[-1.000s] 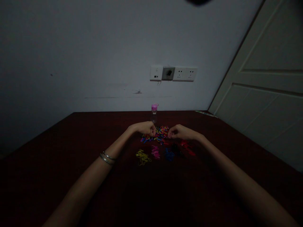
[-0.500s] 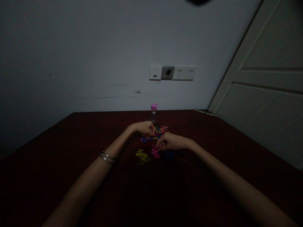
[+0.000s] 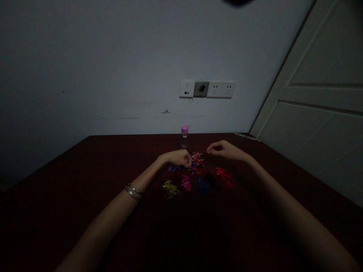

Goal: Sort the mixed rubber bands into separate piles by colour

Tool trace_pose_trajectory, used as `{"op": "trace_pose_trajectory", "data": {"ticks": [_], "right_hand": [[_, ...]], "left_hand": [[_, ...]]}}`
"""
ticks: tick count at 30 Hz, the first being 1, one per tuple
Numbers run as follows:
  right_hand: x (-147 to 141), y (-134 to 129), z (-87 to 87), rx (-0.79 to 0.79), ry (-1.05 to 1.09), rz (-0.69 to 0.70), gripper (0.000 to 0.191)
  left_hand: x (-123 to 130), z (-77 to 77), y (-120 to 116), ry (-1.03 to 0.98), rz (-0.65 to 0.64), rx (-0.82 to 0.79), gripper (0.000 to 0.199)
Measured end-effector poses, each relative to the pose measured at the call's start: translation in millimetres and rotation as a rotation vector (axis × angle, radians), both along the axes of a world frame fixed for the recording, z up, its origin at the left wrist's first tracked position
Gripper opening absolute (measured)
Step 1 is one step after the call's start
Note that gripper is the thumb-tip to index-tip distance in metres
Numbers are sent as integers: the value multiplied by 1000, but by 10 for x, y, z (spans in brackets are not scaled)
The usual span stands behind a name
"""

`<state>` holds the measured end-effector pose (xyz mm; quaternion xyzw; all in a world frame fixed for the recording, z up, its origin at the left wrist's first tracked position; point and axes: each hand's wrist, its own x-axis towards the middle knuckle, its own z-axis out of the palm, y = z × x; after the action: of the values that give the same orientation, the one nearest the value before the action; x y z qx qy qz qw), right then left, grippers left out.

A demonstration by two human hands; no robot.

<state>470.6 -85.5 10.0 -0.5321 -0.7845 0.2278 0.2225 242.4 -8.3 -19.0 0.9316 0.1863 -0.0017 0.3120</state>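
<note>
A heap of mixed-colour small bands lies in the middle of the dark red table. My left hand rests at the heap's left side, fingers curled together; what they hold, if anything, is too small to tell. Above the table, right of the heap, my right hand has its fingertips pressed together, their contents not visible. Nearer me lie separate piles: yellow, pink, blue, a very dark one and red.
Behind the heap stands a clear bottle with a pink cap. The wall with its sockets rises at the table's back edge. A pale panelled door is at the right.
My right hand has moved from the pink pile up and right, uncovering the dark and red piles. My left hand has shifted slightly right over the heap.
</note>
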Motion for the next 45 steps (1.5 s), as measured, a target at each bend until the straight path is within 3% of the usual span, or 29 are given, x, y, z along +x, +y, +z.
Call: {"op": "trace_pose_trajectory", "data": {"ticks": [10, 14, 21, 27, 34, 38, 45], "right_hand": [[174, 1, 72, 88, -12, -76, 30], [193, 7, 72, 89, -17, -80, 29], [276, 38, 60, 104, -40, -115, 32], [253, 23, 66, 28, -70, -72, 27], [-24, 16, -159, -242, -126, 102, 26], [-234, 12, -322, -271, -142, 177, 24], [-427, -21, -399, -188, -180, 210, 23]], "left_hand": [[672, -24, -259, -81, -95, 59, 15], [917, -117, -330, -123, -94, 53, 13], [1087, -255, -351, -223, -90, 64, 23], [743, -209, -83, -346, 67, -23, 29], [-30, -310, 544, -491, 601, -128, 29], [-400, -426, 760, -527, 856, -208, 28], [-586, -566, 825, -619, 916, -325, 28]]}}
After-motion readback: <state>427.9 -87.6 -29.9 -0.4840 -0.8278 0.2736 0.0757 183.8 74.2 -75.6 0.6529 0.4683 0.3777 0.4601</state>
